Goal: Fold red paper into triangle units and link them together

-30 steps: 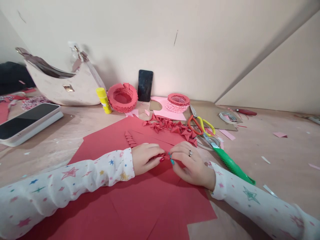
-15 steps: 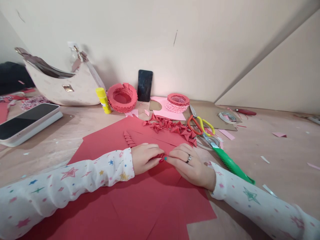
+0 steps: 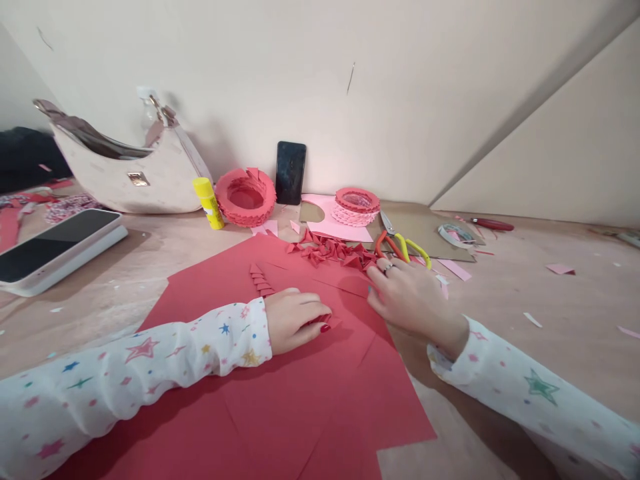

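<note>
My left hand (image 3: pixel 296 321) lies on the red paper sheets (image 3: pixel 280 400), its fingers closed round a strip of folded red paper pieces (image 3: pixel 323 320) that is mostly covered by the fingers. To the right, my right hand (image 3: pixel 407 290) is at the near right edge of a pile of small folded red paper pieces (image 3: pixel 333 250). Its thumb and fingers are apart and curved downward, and nothing shows between them. Another short row of interlocked red pieces (image 3: pixel 260 280) rests on the sheets just beyond my left hand.
Behind the pile stand a red paper ring bowl (image 3: pixel 227 207), a yellow glue stick (image 3: pixel 208 203), an upright phone (image 3: pixel 291 172) and a pink-and-red ring (image 3: pixel 345 215). Scissors (image 3: pixel 397 243) lie by my right hand. A phone-like device (image 3: pixel 65 247) and a handbag (image 3: pixel 133 180) are at left.
My right hand has left the strip and moved right and away from me to the pile's edge, covering the green-handled cutter. My left hand stays with the strip.
</note>
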